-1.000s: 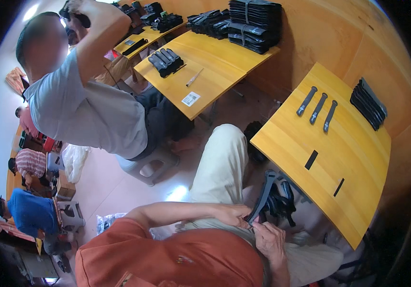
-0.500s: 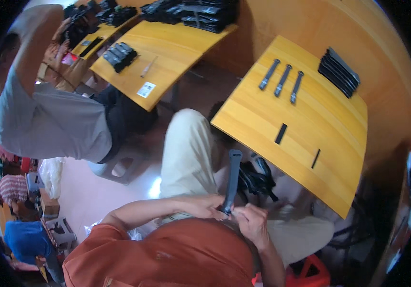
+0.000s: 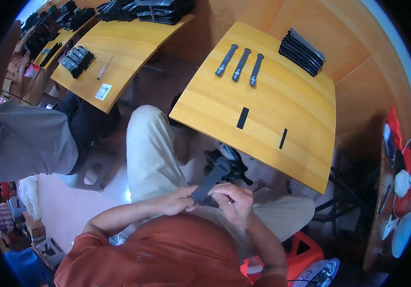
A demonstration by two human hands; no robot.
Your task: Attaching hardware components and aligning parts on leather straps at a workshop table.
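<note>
Near the worktop [image 3: 272,103], left fingers [image 3: 186,192] clamp a dark strap [image 3: 207,185]; right fingers [image 3: 225,189] pinch its edge (adjusting, apparently); steadiness seems needed next.

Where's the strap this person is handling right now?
In the head view, the dark strap is just below centre, held by the left hand, with the right hand at its right edge.

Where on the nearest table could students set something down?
The table has bare wood between three grey straps and two black strips, and right of the strips. Crowded: the far right corner, with its black stack, and between left hand and right hand, where a dark strap is held.
</note>
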